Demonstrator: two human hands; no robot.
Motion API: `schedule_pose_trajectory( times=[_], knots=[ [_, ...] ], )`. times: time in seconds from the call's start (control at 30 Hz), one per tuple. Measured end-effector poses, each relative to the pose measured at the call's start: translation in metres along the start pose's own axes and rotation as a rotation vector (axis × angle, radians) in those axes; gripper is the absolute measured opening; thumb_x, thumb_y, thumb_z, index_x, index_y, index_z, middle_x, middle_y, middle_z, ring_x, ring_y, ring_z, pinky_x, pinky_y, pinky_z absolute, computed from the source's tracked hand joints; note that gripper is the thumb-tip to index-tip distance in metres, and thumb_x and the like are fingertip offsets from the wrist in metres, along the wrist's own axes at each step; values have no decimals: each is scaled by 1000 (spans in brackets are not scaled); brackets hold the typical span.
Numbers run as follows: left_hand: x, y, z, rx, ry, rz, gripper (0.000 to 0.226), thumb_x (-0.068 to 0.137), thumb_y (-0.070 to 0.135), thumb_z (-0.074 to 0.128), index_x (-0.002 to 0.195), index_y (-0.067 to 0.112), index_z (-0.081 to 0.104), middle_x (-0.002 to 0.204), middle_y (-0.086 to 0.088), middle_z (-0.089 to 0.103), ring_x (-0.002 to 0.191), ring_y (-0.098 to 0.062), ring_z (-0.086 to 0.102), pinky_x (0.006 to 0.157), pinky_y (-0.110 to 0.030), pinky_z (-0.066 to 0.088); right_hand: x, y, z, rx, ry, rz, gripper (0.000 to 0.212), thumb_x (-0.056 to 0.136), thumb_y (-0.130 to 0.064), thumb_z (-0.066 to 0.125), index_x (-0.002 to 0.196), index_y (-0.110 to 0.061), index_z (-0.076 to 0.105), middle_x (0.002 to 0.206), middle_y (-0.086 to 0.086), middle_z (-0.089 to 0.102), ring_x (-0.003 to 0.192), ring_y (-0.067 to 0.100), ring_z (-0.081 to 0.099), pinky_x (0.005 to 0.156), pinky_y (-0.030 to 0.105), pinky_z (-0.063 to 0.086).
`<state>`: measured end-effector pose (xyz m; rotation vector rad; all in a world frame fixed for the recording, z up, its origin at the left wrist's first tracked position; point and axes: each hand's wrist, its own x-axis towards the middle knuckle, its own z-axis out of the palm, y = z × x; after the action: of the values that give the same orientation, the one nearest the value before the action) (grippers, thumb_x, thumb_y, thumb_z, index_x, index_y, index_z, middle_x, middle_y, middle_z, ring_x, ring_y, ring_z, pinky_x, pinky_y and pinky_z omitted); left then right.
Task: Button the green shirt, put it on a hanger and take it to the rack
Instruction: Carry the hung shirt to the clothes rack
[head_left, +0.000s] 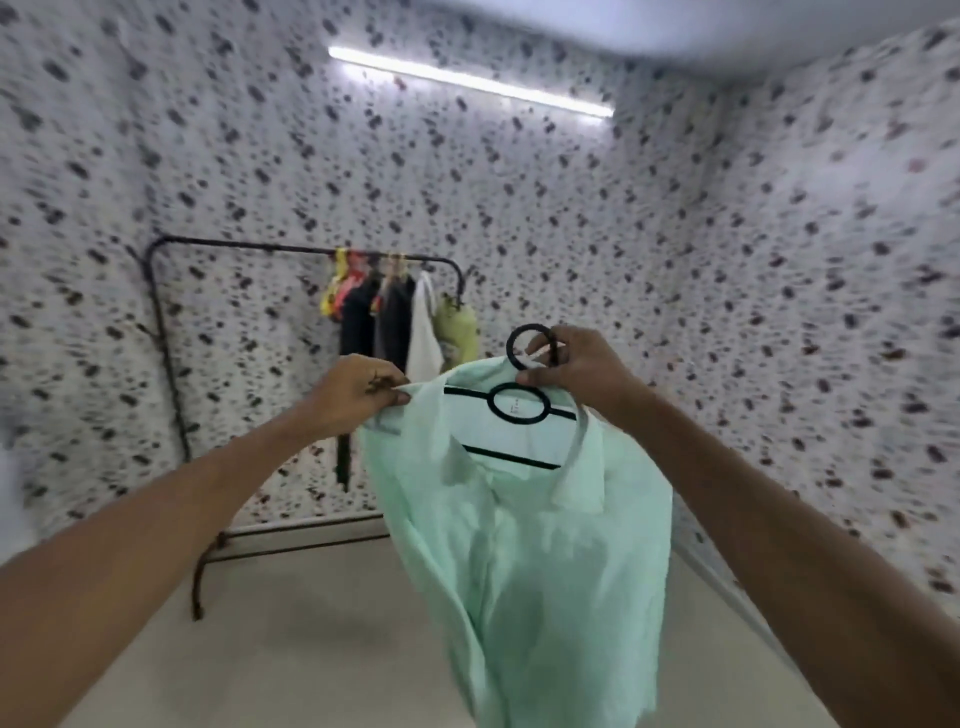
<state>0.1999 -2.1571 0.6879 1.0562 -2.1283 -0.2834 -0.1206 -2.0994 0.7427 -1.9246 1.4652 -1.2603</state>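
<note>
A pale green shirt (535, 561) hangs in the air in front of me on a black hanger (519, 406), whose bars show inside the open collar. My right hand (576, 366) grips the hanger's round black hook at the top. Pinching the shirt's left shoulder edge is my left hand (358, 396). The shirt front looks closed down the middle and its lower part falls out of view. Straight ahead against the far wall stands the black clothes rack (166, 332).
Several garments (400, 317), black, white, olive and bright-coloured, hang bunched at the rack's right end; the left stretch of its rail is bare. Spotted walls close in at the back and right. Pale floor (291, 649) lies between me and the rack's feet.
</note>
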Motion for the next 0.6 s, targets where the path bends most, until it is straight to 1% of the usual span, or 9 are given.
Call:
schedule_pose_trajectory(
  times=[0.07,0.1,0.17,0.23,0.3,0.4,0.43,0.5,0.6],
  knots=[
    [15,-59,-14,9,77,-48,9,90,10,78,99,10,81,90,0,79,81,-2,71,83,-41,60,61,14,53,46,-7,-39,36,65,-13,96,90,-15,70,72,3,71,68,19,66,72,40,56],
    [18,-77,-19,-5,110,-72,10,90,10,79,99,13,82,90,0,80,82,-9,74,84,-46,61,79,16,71,58,-3,-35,37,66,-13,96,93,-13,70,75,5,72,70,19,67,75,39,58],
    [38,-141,-35,29,162,-98,15,89,11,79,95,24,82,89,3,80,84,-19,76,83,-49,62,135,22,124,112,-37,-38,44,67,-15,96,104,-12,71,89,13,78,79,23,74,84,40,63],
    [57,-189,-50,49,201,-114,29,88,11,80,91,40,78,88,8,80,83,-16,76,81,-47,62,183,24,163,137,-66,-52,49,67,-17,96,110,-14,72,93,9,79,85,22,77,89,41,64],
    [82,-245,-69,84,240,-109,39,87,10,80,89,48,73,86,13,80,81,-13,76,78,-43,63,239,26,206,166,-104,-54,47,71,-15,95,112,-13,71,88,4,74,79,17,72,89,36,62],
    [123,-320,-100,107,271,-140,48,86,8,81,86,55,68,81,38,71,82,-2,73,74,-30,60,318,26,261,224,-182,-39,47,78,-13,90,119,-10,68,96,7,74,85,15,70,86,25,60],
    [135,-339,-109,131,269,-147,49,87,9,80,86,56,66,78,45,66,84,3,72,72,-25,59,339,25,275,243,-213,-36,48,79,-12,89,121,-10,67,104,8,77,92,17,73,87,24,60],
    [164,-389,-130,176,272,-172,47,87,11,80,87,56,66,76,50,62,83,10,69,68,-15,54,395,27,305,261,-299,-30,45,83,-11,86,123,-12,66,113,7,77,104,21,75,90,26,61],
    [195,-445,-155,200,304,-202,35,87,8,79,95,43,75,74,50,62,79,13,68,66,-18,52,456,36,332,231,-398,-55,39,87,-17,83,123,-16,69,115,4,78,111,22,74,97,33,60]
  ],
)
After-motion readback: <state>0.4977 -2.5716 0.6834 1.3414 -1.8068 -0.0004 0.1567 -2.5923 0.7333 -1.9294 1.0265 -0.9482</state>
